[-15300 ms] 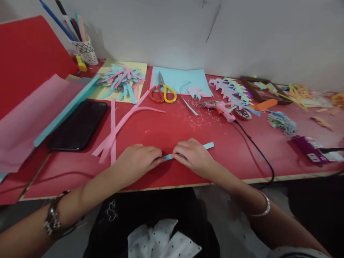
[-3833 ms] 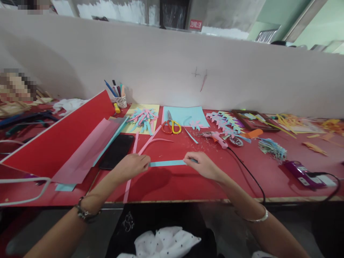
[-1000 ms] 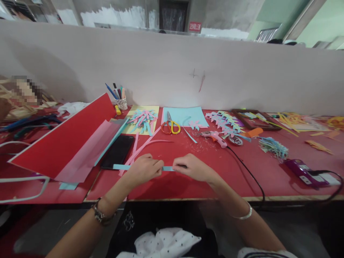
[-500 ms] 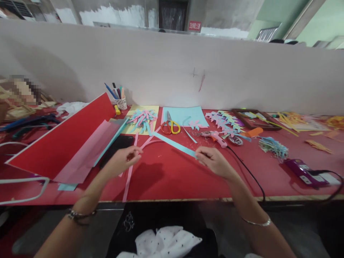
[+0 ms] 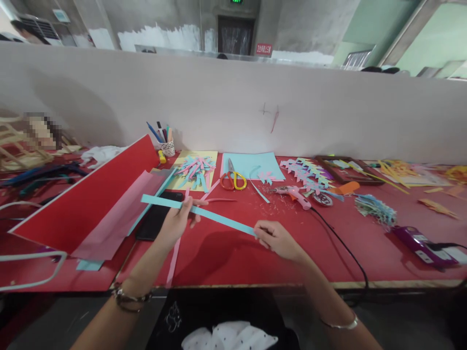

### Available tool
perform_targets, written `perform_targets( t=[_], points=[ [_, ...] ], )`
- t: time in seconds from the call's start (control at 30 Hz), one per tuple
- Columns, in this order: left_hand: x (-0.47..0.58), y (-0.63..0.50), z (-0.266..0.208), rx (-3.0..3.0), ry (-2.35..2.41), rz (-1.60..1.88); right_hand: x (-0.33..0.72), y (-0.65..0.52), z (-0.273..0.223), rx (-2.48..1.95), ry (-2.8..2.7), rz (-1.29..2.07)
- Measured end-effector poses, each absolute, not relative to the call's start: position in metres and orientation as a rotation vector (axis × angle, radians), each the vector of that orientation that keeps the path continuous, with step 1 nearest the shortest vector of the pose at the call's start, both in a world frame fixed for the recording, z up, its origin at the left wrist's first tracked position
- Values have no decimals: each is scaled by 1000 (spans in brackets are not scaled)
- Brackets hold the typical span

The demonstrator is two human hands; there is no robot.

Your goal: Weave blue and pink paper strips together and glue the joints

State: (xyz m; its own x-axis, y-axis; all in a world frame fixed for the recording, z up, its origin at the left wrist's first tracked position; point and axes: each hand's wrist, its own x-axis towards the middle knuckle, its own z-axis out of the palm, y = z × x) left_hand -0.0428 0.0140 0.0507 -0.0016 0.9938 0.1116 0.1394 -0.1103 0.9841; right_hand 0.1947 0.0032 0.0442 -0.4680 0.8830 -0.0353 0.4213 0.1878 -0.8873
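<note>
A long blue paper strip [image 5: 222,219] is stretched between my hands above the red tabletop. My right hand [image 5: 279,238] pinches its right end. Nearer its other end, my left hand [image 5: 178,218] grips it between thumb and fingers, and the free end sticks out to the left over a black phone [image 5: 155,221]. Pink paper strips [image 5: 174,260] lie on the table under and beside my left hand. Beyond the hands, scissors with red and yellow handles [image 5: 233,179] rest partly on a light blue sheet [image 5: 251,161].
A pile of cut pink and blue strips [image 5: 197,170] lies on yellow paper. Red board [image 5: 91,189] and pink paper [image 5: 116,214] lean at left. A pink glue gun [image 5: 297,195], its black cord [image 5: 339,238] trailing to the table edge, lies at right, near a purple device [image 5: 419,245].
My left hand has moved right and closed on the blue strip, which it was not holding before. The strip has come nearer, its far end swinging left; my right hand has lowered slightly.
</note>
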Motion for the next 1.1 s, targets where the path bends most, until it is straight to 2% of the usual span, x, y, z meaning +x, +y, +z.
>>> perform_targets(
  t=[0.23,0.4,0.63,0.73,0.83,0.97,1.1],
  points=[
    [-60,23,63,1300,1396,1441,227,7,37,-1360,-1850,1095],
    [-37,14,81,1668,1568,705,200,13,53,-1201,-1680,772],
    [20,6,104,2175,1801,206,129,23,91,-1009,-1849,666],
    [23,10,108,2234,1854,198,124,32,99,-927,-1840,651],
    [16,13,108,2217,1812,329,127,36,102,-841,-1741,734],
    [8,12,105,2137,1400,615,129,35,107,-782,-1559,911],
    [7,4,101,2055,1046,664,132,40,120,-731,-1371,941]
  ],
)
